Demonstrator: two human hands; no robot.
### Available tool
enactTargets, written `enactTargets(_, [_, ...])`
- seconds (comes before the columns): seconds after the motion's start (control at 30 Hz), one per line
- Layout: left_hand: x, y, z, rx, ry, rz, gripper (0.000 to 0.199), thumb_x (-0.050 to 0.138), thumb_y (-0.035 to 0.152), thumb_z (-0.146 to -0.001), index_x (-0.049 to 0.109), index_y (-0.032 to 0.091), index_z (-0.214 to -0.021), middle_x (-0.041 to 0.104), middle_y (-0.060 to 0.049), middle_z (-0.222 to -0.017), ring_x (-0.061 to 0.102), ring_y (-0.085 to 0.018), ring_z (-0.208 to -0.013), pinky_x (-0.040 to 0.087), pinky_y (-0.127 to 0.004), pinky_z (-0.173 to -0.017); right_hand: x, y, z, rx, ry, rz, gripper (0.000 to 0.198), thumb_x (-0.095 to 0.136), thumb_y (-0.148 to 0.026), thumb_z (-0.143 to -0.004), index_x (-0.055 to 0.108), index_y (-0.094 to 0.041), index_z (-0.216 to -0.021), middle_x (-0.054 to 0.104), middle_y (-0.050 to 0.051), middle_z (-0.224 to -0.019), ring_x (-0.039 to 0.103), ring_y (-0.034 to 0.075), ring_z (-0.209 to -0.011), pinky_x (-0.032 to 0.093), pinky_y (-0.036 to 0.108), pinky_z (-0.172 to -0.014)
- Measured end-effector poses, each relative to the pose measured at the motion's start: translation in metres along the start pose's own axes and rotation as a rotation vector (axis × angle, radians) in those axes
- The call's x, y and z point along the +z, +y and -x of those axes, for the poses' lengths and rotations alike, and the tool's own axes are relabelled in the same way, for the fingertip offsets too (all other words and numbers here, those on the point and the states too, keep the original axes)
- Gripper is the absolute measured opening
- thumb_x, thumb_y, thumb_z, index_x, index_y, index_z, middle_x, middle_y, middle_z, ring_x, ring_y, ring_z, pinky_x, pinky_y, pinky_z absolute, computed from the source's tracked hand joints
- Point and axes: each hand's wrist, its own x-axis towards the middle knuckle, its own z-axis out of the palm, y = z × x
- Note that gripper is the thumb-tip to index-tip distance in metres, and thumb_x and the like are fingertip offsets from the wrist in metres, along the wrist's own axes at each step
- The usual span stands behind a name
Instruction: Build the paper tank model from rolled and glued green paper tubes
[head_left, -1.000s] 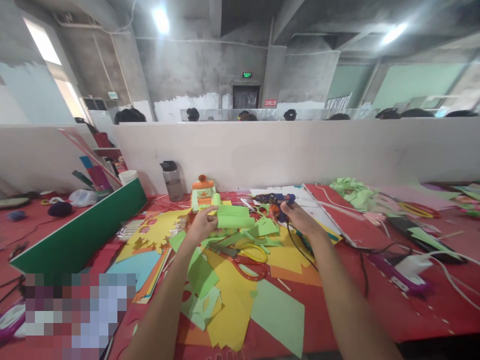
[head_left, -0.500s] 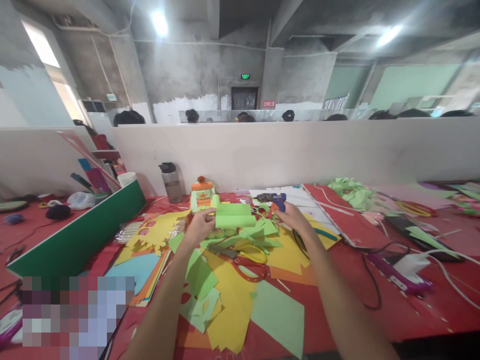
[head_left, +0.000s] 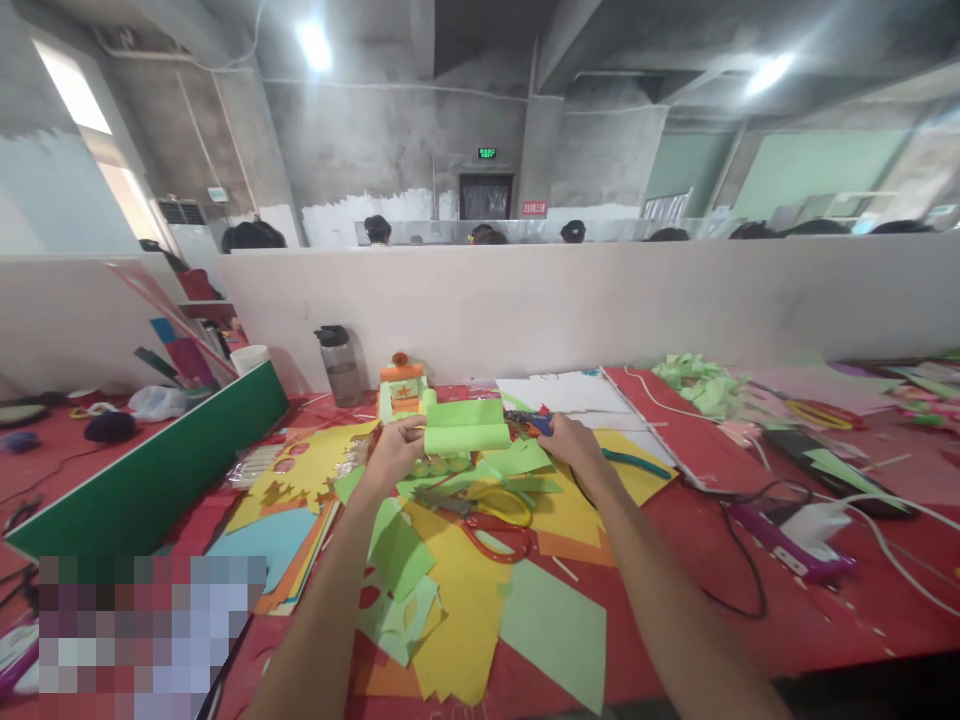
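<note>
My left hand (head_left: 399,450) grips the left end of a bright green paper piece (head_left: 466,426) with rolled edges, held above the table. My right hand (head_left: 568,440) is closed round a blue hot glue gun (head_left: 538,421), whose nozzle points left at the right end of that piece. Whether the nozzle touches the paper I cannot tell. Behind the left hand stands an orange and green paper model (head_left: 403,388). Under the hands lie green paper scraps (head_left: 517,460) and scissors with red and yellow handles (head_left: 499,520).
Yellow sheets (head_left: 457,600) and a pale green sheet (head_left: 555,630) cover the near table. A water bottle (head_left: 341,368) stands by the white partition (head_left: 525,310). A green board (head_left: 165,455) rises at left. The purple power strip (head_left: 795,545) and cables lie at right.
My right hand has lowered the glue gun and turned it toward the green paper's right end. The left hand keeps its hold on the paper, and the view has shifted slightly.
</note>
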Motion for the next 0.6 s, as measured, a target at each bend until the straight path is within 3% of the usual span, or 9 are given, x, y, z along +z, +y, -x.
enactTargets(0.2, [-0.005, -0.001, -0.003, -0.007, 0.108, -0.025, 0.041, 0.067, 0.028, -0.075, 0.072, 0.011, -0.112, 0.074, -0.004, -0.073, 0.065, -0.014, -0.056, 0.045, -0.021, -0.053, -0.004, -0.003, 0.003, -0.01, -0.012, -0.035, 0.031, 0.065, -0.029, -0.076, 0.062, -0.015, -0.104, 0.072, 0.017, -0.097, 0.067, 0.034, -0.093, 0.042, 0.033, -0.07])
enactTargets(0.33, [-0.003, -0.001, -0.003, -0.029, 0.103, -0.02, 0.042, 0.068, 0.029, -0.075, 0.072, 0.011, -0.112, 0.075, -0.004, -0.075, 0.063, -0.013, -0.054, 0.045, -0.022, -0.053, -0.017, -0.008, 0.009, -0.085, 0.034, -0.132, 0.028, 0.06, -0.033, -0.084, 0.059, -0.018, -0.107, 0.071, 0.011, -0.097, 0.067, 0.026, -0.091, 0.045, 0.03, -0.071])
enactTargets(0.43, [0.001, 0.001, -0.001, -0.034, 0.056, -0.018, 0.04, 0.067, 0.028, -0.074, 0.073, 0.012, -0.111, 0.074, -0.004, -0.074, 0.062, -0.013, -0.054, 0.043, -0.021, -0.051, -0.028, -0.02, 0.019, -0.308, -0.032, -0.483, 0.034, 0.053, -0.044, -0.091, 0.056, -0.019, -0.115, 0.07, 0.007, -0.102, 0.067, 0.018, -0.086, 0.048, 0.025, -0.068])
enactTargets(0.5, [0.003, 0.001, 0.0, -0.036, 0.02, -0.014, 0.038, 0.067, 0.028, -0.075, 0.074, 0.012, -0.109, 0.074, -0.004, -0.071, 0.062, -0.013, -0.055, 0.042, -0.02, -0.052, -0.034, -0.03, 0.028, -0.473, -0.202, -0.821, 0.042, 0.055, -0.049, -0.09, 0.056, -0.019, -0.121, 0.069, 0.008, -0.102, 0.066, 0.018, -0.084, 0.049, 0.025, -0.063])
enactTargets(0.6, [0.006, 0.0, 0.0, -0.035, -0.003, -0.013, 0.034, 0.068, 0.027, -0.074, 0.075, 0.012, -0.104, 0.072, -0.003, -0.068, 0.061, -0.012, -0.054, 0.041, -0.02, -0.051, -0.042, -0.043, 0.04, -0.594, -0.399, -1.075, 0.048, 0.064, -0.045, -0.085, 0.057, -0.02, -0.126, 0.068, 0.011, -0.111, 0.065, 0.021, -0.095, 0.053, 0.026, -0.067])
